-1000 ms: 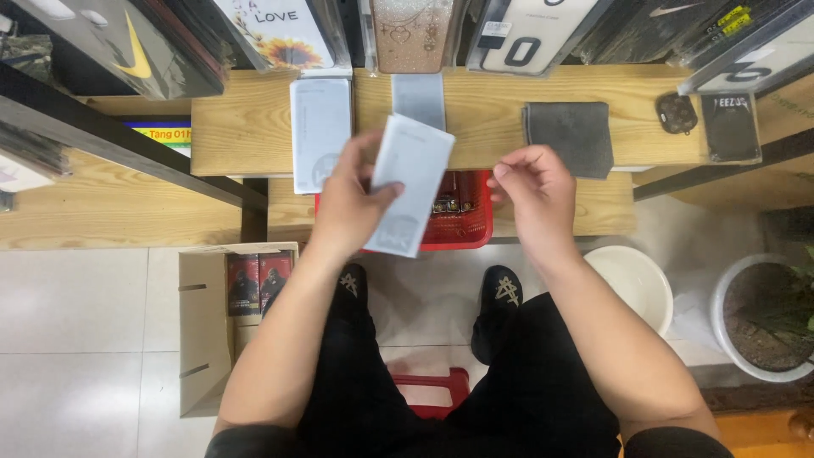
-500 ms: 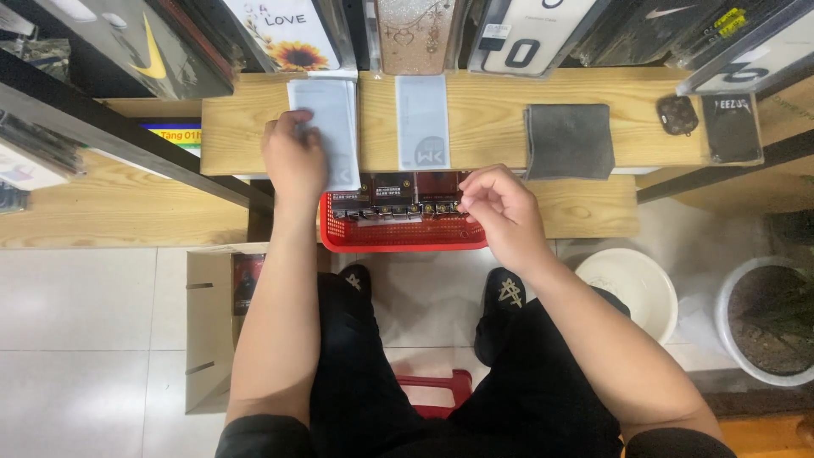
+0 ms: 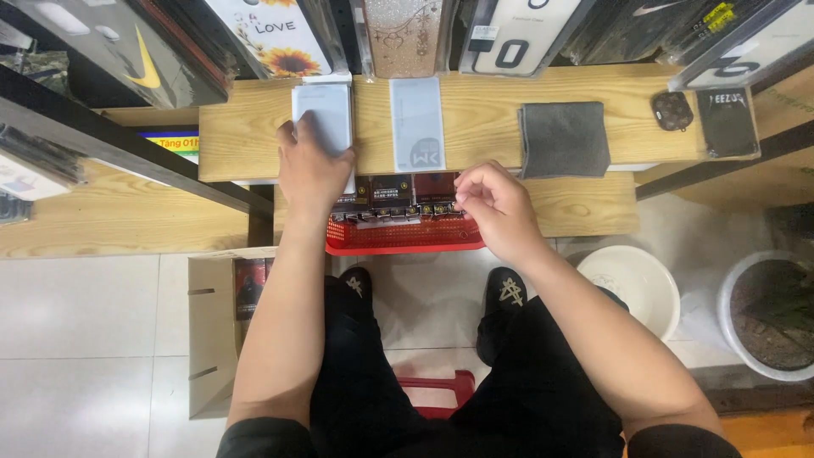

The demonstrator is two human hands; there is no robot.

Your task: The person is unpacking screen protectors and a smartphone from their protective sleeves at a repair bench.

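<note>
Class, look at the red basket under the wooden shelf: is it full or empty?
Full, or nearly. The red basket holds a row of small dark packets reaching its rim, and the right hand rests over them.

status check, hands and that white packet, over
Left hand flat on the flat white rectangular packet on the wooden shelf. Right hand over the red plastic basket, fingers pinched. Nothing in the way.

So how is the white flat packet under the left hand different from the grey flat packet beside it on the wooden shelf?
The white flat packet is partly covered by the left hand, which rests on it; the grey flat packet lies untouched and fully visible. The white packet is paler and looks plain, while the grey packet carries a pale printed mark near its lower end. Both are flat upright rectangles lying side by side on the wooden shelf.
</note>
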